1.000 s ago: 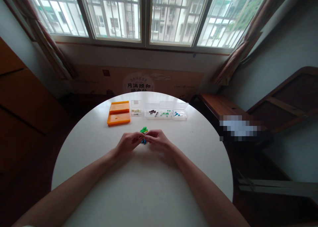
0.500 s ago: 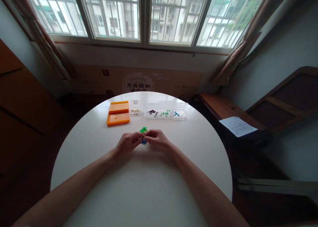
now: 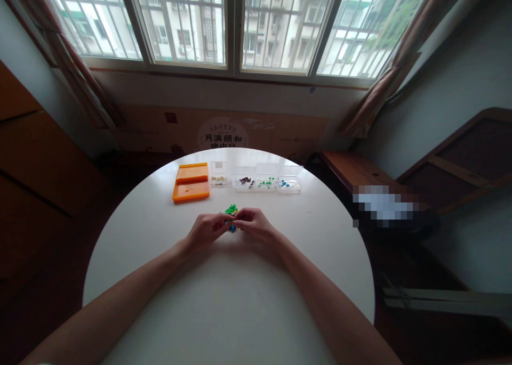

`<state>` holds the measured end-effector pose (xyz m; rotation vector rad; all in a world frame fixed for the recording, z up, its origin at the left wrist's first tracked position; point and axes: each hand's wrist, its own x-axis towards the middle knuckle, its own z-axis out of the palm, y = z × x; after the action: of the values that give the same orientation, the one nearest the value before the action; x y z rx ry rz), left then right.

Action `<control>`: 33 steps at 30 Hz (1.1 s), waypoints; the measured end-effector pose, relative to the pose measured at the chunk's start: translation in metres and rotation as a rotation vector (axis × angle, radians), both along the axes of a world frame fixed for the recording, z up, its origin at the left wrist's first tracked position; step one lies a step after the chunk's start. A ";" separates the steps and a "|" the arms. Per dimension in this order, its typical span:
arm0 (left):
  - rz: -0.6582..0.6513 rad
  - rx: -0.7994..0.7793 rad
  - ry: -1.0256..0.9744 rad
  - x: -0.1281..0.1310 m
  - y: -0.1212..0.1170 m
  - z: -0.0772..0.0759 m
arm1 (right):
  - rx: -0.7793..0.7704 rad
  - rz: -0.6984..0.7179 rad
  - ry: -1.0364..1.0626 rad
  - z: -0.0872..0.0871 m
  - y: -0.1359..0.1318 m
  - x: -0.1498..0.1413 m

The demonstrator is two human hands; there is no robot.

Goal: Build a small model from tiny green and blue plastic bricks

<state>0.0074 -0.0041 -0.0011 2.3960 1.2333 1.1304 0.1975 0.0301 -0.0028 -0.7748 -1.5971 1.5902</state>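
My left hand (image 3: 207, 228) and my right hand (image 3: 256, 226) meet at the middle of a round white table (image 3: 224, 301). Both pinch a small green and blue brick model (image 3: 231, 211) between their fingertips. Its green top shows above the fingers and a blue bit below them; the rest is hidden by my fingers. Both forearms rest low over the table.
An orange lidded box (image 3: 191, 181) lies open at the table's far side. To its right stand clear small trays (image 3: 266, 177) holding tiny beige, dark, green and blue pieces. A wooden bench (image 3: 352, 170) stands to the right, with a window behind.
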 end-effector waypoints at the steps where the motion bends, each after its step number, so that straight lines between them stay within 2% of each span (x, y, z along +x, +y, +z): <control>1: -0.002 0.006 -0.004 0.000 0.000 0.000 | 0.000 0.000 0.004 0.000 0.000 0.000; 19: -0.054 0.032 -0.010 -0.001 0.001 -0.002 | -0.009 0.002 0.028 -0.001 0.000 0.000; 33: -0.016 0.017 -0.018 -0.001 0.000 -0.002 | -0.028 0.017 0.036 -0.002 0.002 0.000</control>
<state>0.0065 -0.0041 -0.0032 2.3980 1.2013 1.1603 0.1979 0.0321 -0.0053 -0.7446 -1.5625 1.6331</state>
